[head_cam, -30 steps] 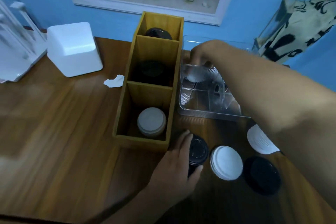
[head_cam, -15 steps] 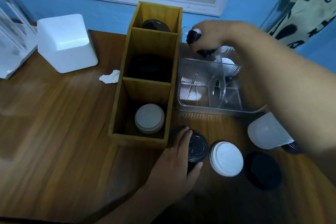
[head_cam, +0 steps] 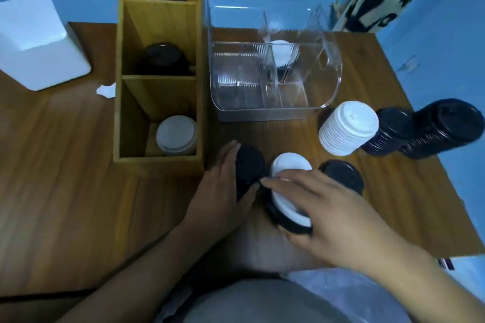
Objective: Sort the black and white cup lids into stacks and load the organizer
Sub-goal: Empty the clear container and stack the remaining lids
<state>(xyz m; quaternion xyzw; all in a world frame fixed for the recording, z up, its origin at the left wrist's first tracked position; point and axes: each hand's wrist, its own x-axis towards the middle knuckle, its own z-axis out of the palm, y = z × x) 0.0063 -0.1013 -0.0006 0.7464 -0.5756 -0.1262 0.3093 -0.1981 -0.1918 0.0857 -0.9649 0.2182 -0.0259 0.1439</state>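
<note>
**A:** What am I holding?

**B:** My left hand [head_cam: 223, 186] cups a round black lid [head_cam: 249, 168] beside the wooden organizer [head_cam: 157, 162]. My right hand [head_cam: 328, 207] clasps a tilted white lid [head_cam: 291, 168], thumb hidden, edges blurred.

**A:** Other lids?

**B:** Ribbed stacks [head_cam: 346, 131] stand to the right. One black stack [head_cam: 441, 128] is cut off at the edge.
</note>
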